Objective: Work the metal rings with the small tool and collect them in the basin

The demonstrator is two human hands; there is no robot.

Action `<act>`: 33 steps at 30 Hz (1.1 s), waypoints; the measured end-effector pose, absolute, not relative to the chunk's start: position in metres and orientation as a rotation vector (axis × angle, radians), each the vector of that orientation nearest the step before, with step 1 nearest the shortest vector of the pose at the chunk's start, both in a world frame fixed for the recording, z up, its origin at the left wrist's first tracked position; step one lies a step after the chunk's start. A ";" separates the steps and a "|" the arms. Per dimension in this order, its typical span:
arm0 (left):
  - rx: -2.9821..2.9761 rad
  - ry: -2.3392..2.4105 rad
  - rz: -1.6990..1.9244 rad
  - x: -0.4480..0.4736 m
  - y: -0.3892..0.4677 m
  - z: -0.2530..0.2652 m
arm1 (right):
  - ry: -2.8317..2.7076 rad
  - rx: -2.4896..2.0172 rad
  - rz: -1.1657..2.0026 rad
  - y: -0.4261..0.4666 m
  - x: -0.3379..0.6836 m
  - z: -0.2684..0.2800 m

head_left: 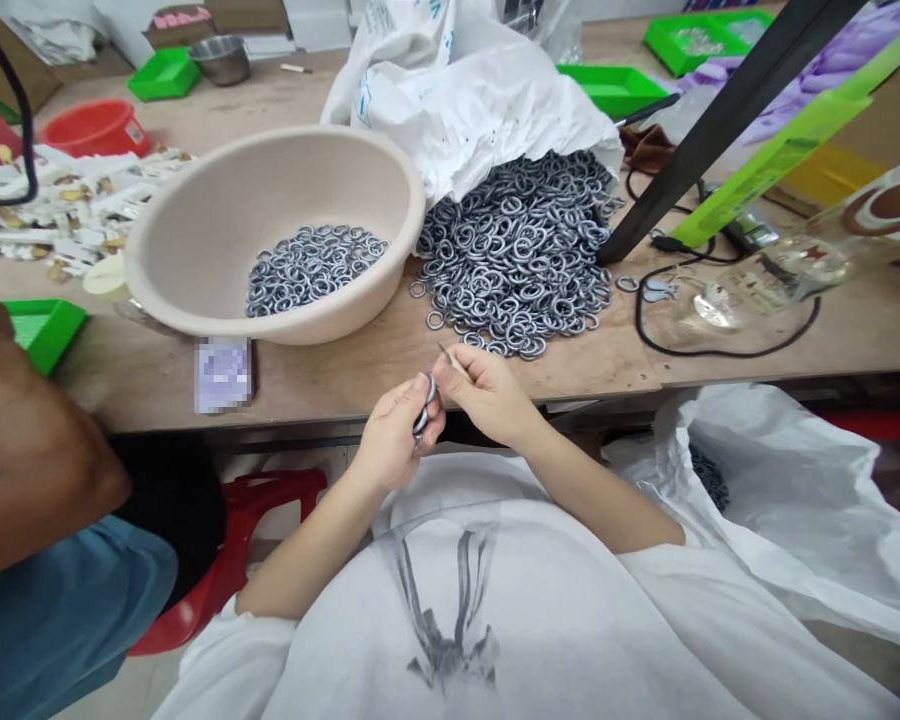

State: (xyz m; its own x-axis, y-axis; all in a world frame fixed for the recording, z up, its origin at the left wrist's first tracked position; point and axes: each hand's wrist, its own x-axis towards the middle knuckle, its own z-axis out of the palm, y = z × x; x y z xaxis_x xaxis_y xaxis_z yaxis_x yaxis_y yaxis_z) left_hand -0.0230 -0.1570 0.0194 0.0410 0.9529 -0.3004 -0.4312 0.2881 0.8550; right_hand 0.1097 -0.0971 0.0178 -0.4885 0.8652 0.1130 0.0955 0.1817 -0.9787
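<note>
My left hand [399, 428] is closed around grey rings [424, 410], pinched between thumb and fingers in front of the table edge; how many it holds I cannot make out. Close beside it, my right hand [487, 392] grips a small thin tool with a pale handle [457, 364] and a narrow dark tip, its exact kind unclear. Just beyond both hands lies a heap of grey rings [521, 265], spilling from a white sack [487, 110]. To the left, a beige basin [270, 180] holds more such rings.
A phone-like item [225, 375] lies near the table's front edge. A dark post [720, 130], a looped black cable [727, 352] and a clear bottle [780, 270] stand right. An open white bag [802, 500] hangs below. At left are white parts [60, 215] and another person's arm [37, 430].
</note>
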 end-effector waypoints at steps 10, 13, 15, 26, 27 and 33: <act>0.496 0.975 1.197 -0.024 -0.160 0.030 | -2.199 -0.826 0.683 -0.114 0.116 0.029; 0.497 0.970 1.187 -0.025 -0.160 0.031 | -2.210 -0.830 0.678 -0.113 0.114 0.028; 0.505 0.958 1.170 -0.027 -0.161 0.031 | -2.192 -0.823 0.766 -0.107 0.114 0.025; 0.527 0.903 1.131 -0.033 -0.166 0.023 | -2.030 -0.864 1.128 -0.087 0.109 0.017; 0.520 0.902 1.136 -0.035 -0.165 0.023 | -2.083 -0.895 1.084 -0.083 0.105 0.019; 0.425 0.882 1.155 -0.046 -0.166 0.023 | -2.479 -1.510 0.258 -0.033 0.082 0.025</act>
State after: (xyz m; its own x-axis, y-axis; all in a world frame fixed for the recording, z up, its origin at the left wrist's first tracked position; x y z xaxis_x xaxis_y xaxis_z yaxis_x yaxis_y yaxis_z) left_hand -0.0457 -0.1662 0.0234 0.1306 0.9160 -0.3792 -0.6074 0.3763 0.6997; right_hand 0.0815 -0.0327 0.0250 -0.4440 0.8902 0.1014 0.8503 0.4544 -0.2654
